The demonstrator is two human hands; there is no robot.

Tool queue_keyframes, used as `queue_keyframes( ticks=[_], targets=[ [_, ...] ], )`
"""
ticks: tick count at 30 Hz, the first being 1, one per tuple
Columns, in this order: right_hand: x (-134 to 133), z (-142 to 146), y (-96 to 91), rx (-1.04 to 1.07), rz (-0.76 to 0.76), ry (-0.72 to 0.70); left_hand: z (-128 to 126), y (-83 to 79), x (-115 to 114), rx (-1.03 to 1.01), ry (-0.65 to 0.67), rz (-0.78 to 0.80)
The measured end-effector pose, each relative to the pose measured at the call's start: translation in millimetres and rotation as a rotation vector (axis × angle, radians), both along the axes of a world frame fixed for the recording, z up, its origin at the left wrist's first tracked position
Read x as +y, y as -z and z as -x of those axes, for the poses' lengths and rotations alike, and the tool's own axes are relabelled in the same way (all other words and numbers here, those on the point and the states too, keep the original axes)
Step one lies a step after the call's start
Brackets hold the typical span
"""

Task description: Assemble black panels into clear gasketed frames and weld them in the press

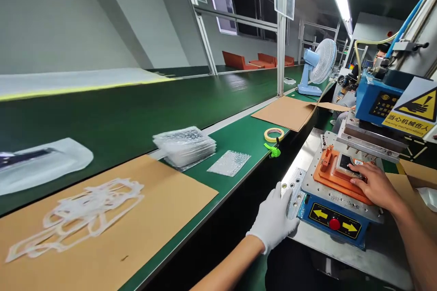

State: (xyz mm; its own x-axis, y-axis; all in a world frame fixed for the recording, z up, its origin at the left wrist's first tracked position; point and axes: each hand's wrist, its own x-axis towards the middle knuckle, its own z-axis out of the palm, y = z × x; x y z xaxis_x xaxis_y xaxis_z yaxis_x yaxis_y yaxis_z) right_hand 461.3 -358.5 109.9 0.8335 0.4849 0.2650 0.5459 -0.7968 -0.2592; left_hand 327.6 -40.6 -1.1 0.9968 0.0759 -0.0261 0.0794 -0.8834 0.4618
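My left hand (274,218), in a white glove, lies with fingers extended along the edge of a silver metal plate (296,186) beside the press. My bare right hand (377,184) reaches over an orange fixture (329,175) on the press's lower plate. Its fingers are apart, and the fingertips touch a small rectangular part (345,163) with a dark face, seated in the fixture. A small white label shows near the fingers. The hand covers the fixture's right side. Above it hangs the metal upper plate (370,138) of the press, with pins pointing down.
Left of me runs a green conveyor (218,95). On its near ledge are a stack of clear bubble bags (184,145), a single bubble bag (229,163), yellow tape (273,134) and cardboard (170,186) bearing white cut-out frames (99,209). A blue fan (321,61) stands farther off.
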Motion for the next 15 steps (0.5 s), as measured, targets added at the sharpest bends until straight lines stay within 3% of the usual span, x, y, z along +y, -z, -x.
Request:
queue_keyframes(
  ticks=[6, 11, 15],
  targets=[
    [-0.6, 18.0, 11.8, -0.115, -0.077, 0.037, -20.3, -7.1, -0.7, 0.062, -0.104, -0.101],
    [-15.8, 48.0, 46.0, -0.233, -0.389, 0.281, -51.7, -10.5, -11.7, 0.069, -0.140, -0.117],
    [-23.6, 58.8, 69.9, -0.126, -0.485, 0.355, -51.8, -17.0, -9.9, 0.093, -0.169, -0.067]
  ],
)
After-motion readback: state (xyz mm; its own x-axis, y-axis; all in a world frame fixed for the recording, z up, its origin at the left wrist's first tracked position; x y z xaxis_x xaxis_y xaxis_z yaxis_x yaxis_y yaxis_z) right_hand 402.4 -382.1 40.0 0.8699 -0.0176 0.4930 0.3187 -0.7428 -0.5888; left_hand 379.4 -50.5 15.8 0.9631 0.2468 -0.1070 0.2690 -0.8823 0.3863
